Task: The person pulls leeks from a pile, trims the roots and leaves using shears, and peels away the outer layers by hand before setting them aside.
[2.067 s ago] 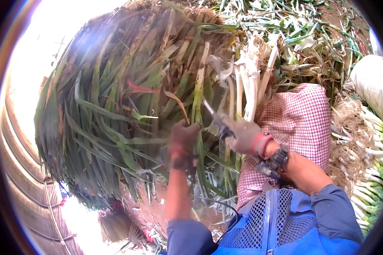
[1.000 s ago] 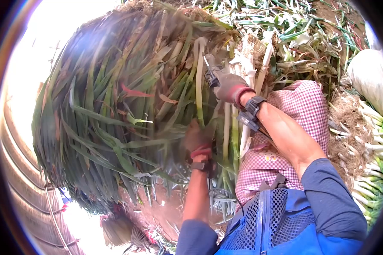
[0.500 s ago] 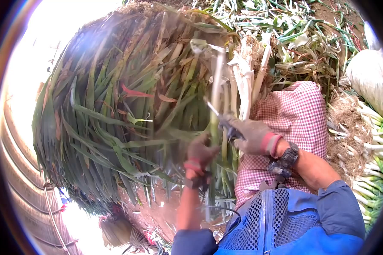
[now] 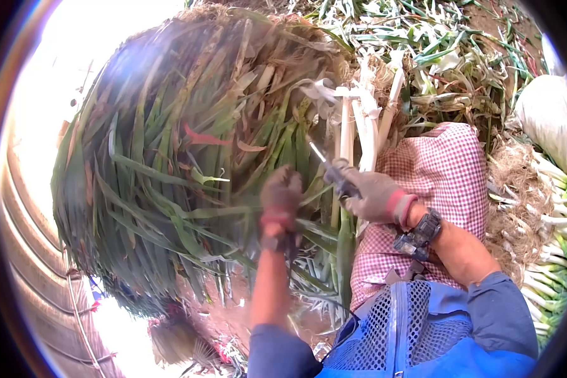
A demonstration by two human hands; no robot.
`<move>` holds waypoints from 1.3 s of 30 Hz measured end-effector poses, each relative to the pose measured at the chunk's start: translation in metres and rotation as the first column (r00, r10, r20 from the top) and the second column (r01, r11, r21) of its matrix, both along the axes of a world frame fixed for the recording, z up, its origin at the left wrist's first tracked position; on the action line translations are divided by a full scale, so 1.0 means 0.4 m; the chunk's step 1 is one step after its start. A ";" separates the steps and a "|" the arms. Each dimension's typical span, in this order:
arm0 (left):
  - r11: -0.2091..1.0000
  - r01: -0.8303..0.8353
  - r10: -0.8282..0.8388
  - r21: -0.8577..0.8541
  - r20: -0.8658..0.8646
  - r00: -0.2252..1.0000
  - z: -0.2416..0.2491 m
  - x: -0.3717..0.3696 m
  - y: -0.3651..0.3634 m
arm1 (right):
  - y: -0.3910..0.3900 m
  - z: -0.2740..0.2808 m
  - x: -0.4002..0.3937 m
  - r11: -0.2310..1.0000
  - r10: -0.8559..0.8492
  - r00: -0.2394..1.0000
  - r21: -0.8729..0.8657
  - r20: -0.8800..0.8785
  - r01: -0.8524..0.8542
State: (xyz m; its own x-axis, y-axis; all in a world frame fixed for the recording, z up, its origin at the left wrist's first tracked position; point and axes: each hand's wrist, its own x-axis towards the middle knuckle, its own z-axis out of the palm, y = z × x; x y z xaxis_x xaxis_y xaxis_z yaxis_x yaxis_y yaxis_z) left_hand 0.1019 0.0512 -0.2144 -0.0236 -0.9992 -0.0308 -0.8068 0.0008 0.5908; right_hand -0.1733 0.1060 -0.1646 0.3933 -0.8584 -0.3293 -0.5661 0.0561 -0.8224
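Note:
My right hand, in a brown glove with a red cuff, is closed around a dark handheld tool whose thin metal tip points up and left. At the right edge of a large pile of long green-leaved onions is my gloved left hand. It is smeared by motion, and its fingers and anything in them cannot be made out. Pale peeled stalks stand just above and beside my right hand, with their green leaves running down between my arms.
A red-and-white checked cloth bundle lies right of the stalks. Leaf scraps cover the ground at the top. Trimmed onions with roots and a white sack are at the far right. Ribbed sheeting curves along the left.
My left hand has moved left and up, onto the leaves of the pile. The upright stalk between my hands is now off to the right, beside the other pale ones. My right hand barely moved.

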 end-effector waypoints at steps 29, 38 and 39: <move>0.909 -0.008 -0.005 0.417 0.030 1.000 0.013 0.003 -0.078 | 0.043 -0.008 0.043 0.997 -0.015 1.000 0.074 -0.003 0.016; 0.911 0.034 0.023 0.411 -0.134 0.991 -0.067 0.083 -0.028 | 0.045 0.007 0.050 0.979 0.036 0.999 0.202 -0.004 -0.034; 0.918 0.024 0.015 0.396 -0.094 0.995 -0.057 0.077 -0.016 | 0.054 0.049 0.046 0.955 0.138 0.990 0.269 -0.025 -0.127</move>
State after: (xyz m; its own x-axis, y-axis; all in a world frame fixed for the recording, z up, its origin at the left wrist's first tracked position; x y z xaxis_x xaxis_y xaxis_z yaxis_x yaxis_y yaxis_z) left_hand 0.1328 0.0450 -0.2371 -0.0500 -0.9055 -0.4213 -0.7488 -0.2452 0.6158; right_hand -0.1551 0.1276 -0.1448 0.4780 -0.6785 -0.5577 -0.6178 0.1916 -0.7626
